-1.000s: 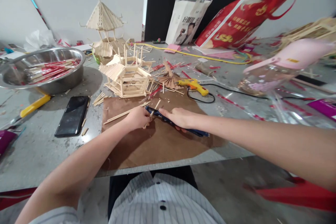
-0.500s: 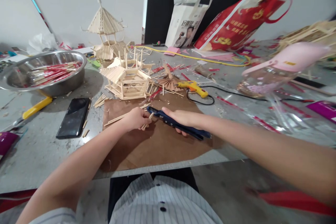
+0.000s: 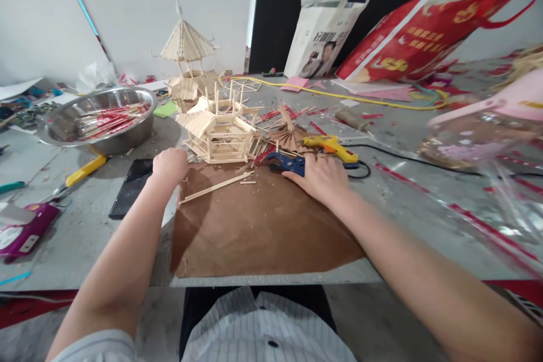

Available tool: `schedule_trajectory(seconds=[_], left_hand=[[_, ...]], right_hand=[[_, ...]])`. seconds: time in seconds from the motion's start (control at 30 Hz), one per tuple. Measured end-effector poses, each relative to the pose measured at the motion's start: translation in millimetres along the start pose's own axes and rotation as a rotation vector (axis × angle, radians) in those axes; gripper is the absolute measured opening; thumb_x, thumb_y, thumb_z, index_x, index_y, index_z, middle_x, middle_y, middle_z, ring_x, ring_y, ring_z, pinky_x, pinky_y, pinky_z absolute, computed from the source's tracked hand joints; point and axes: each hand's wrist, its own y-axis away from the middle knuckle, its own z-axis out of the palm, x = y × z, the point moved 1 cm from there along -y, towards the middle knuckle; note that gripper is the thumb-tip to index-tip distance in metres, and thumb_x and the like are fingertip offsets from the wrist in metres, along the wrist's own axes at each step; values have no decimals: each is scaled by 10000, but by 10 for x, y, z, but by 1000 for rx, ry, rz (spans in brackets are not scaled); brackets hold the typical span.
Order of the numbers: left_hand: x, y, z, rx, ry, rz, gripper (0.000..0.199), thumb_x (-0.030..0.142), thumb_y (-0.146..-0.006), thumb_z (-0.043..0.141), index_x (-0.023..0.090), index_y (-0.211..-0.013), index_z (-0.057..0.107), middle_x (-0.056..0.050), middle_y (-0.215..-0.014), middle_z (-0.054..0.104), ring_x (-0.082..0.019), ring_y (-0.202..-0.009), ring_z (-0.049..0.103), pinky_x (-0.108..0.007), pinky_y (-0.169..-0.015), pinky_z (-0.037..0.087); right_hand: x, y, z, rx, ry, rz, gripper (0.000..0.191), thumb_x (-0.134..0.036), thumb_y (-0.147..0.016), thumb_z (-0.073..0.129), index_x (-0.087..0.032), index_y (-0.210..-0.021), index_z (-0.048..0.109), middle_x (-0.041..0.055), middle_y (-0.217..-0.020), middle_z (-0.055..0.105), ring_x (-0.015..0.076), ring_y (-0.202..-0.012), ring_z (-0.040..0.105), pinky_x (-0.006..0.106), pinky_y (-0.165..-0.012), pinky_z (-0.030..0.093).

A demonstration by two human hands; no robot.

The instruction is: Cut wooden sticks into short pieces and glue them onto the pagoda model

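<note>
My left hand (image 3: 170, 167) is closed beside the phone (image 3: 129, 192), at the left edge of the brown sheet; what it holds, if anything, is hidden. My right hand (image 3: 324, 177) lies over the blue cutter tool (image 3: 292, 164), with its fingers around the tool near the sheet's far right edge. Long thin wooden sticks (image 3: 216, 188) and a short piece (image 3: 248, 182) lie on the brown sheet (image 3: 263, 232). Just beyond stands a hexagonal stick frame (image 3: 227, 138) with upright posts and a partly covered roof.
A steel bowl (image 3: 142, 130) of red and pale sticks stands at the left, near a yellow-handled tool (image 3: 87, 169). Behind the frame is a stick pagoda (image 3: 186, 45). A yellow glue gun (image 3: 331, 146) with a black cord lies right. Bags (image 3: 316, 39) stand behind.
My left hand has moved left and away from the sheet's middle, towards the phone. My right hand has carried the blue tool forward and right, beside the glue gun. The view has shifted slightly.
</note>
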Motion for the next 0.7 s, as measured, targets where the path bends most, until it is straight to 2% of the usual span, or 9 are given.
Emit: schedule_trajectory(seconds=[0.2,0.33,0.4,0.5,0.6,0.7], left_hand=[[-59,-90,109,-28,-15,-66,327,142,-716,422,131,-971,627,-172,-941,633,-269,-900,591,-340,-703,470],[-102,-120,137,-44,4,-86,317,145,-709,437,124,-955,636,-178,-938,634,-286,-890,592,-354,-689,473],[-114,-131,137,-50,10,-106,321,144,-704,447,125,-962,635,-182,-944,633,-286,-897,590,-357,-692,471],[-104,-125,109,-39,9,-124,327,147,-707,446,123,-976,631,-189,-957,628,-284,-910,586,-361,-707,466],[-41,-65,40,-10,4,-109,312,162,-720,431,130,-950,638,-178,-945,633,-284,-906,586,-362,-710,466],[106,69,-43,4,13,19,289,210,-735,420,145,-902,647,-150,-910,643,-281,-875,595,-363,-706,468]], right_hand=[[16,-2,164,-9,-69,-9,730,-645,-754,269,-63,-1173,410,234,-1094,509,338,-1025,444,478,-836,281],[-11,39,118,78,-94,-79,671,-589,-786,285,-84,-1213,394,208,-1232,426,342,-1140,328,578,-884,170],[-51,56,43,121,-108,-134,611,-547,-800,312,-92,-1190,432,201,-1247,418,339,-1162,301,586,-891,157],[-185,77,-122,163,-187,-328,440,-420,-828,370,-102,-1084,534,171,-1137,519,290,-1075,411,473,-892,262],[-400,96,-267,163,-305,-535,296,-283,-844,383,-126,-954,608,120,-982,602,214,-930,505,329,-821,359],[-600,108,-297,192,-385,-630,276,-230,-848,373,-143,-915,626,90,-946,617,191,-893,513,295,-810,377]])
